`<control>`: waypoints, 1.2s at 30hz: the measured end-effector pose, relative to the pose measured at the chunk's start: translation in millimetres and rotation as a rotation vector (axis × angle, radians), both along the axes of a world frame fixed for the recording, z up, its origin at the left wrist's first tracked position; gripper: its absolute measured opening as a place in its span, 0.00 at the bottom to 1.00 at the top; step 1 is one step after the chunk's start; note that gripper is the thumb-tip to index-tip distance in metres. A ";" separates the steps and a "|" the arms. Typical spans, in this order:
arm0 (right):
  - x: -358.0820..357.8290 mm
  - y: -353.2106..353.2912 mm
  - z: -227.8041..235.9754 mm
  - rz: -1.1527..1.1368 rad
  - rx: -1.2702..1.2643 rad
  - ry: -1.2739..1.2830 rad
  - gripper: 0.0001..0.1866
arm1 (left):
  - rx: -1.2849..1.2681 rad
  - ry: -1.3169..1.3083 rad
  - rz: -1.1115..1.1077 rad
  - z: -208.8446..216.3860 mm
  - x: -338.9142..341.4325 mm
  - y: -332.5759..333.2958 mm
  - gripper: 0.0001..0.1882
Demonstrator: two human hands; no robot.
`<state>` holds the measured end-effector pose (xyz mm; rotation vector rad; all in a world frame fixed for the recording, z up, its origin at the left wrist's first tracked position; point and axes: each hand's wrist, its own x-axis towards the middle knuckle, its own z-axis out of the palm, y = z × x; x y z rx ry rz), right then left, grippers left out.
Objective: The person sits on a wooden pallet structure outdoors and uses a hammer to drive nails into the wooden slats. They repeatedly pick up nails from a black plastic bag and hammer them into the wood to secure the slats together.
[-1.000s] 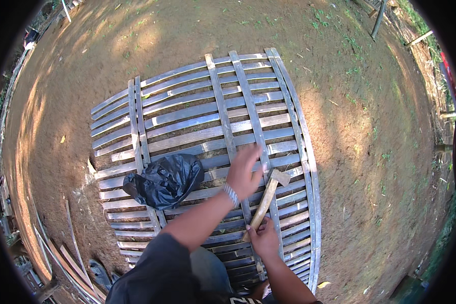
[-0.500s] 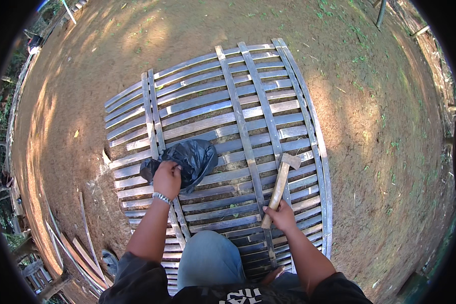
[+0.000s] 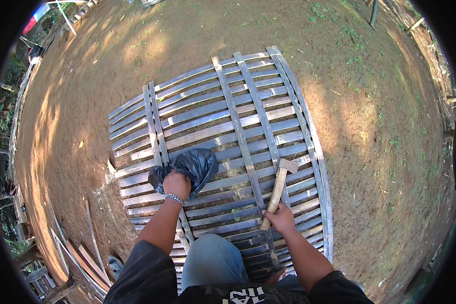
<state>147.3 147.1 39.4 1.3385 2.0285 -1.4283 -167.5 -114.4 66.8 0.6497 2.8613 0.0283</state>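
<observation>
Reaching with the left hand [image 3: 177, 186] in among the folds of a black plastic bag [image 3: 200, 164] lying on a slatted panel [image 3: 238, 129], after hovering over the panel's middle a second ago; with fingertips hidden, impossible to tell whether gripping anything. Holding a wooden-handled tool [image 3: 275, 194] low on its handle in the right hand [image 3: 280, 219], suggesting a pause in its use. Impossible to see inside the bag.

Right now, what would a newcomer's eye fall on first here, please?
The large greyish slatted panel on brown dirt would probably catch it. On its left, the left hand touches a black plastic bag; farther right, the right hand holds a wooden-handled, metal-headed tool.
</observation>
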 end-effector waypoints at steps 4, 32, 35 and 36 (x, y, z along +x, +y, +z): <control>0.4 3.5 2.1 -0.035 -0.048 0.001 0.30 | 0.129 -0.053 0.083 13.5 1.5 5.2 0.10; -82.8 42.2 166.8 -0.478 -0.347 -0.280 0.18 | 0.467 0.040 0.110 -44.9 89.0 -83.6 0.10; -128.0 77.0 228.8 -0.366 -0.254 -0.375 0.16 | 0.447 0.021 0.098 -45.2 87.0 -84.6 0.10; -145.9 88.8 244.3 -0.311 -0.224 -0.389 0.16 | 0.434 0.017 0.102 -44.0 88.2 -86.2 0.11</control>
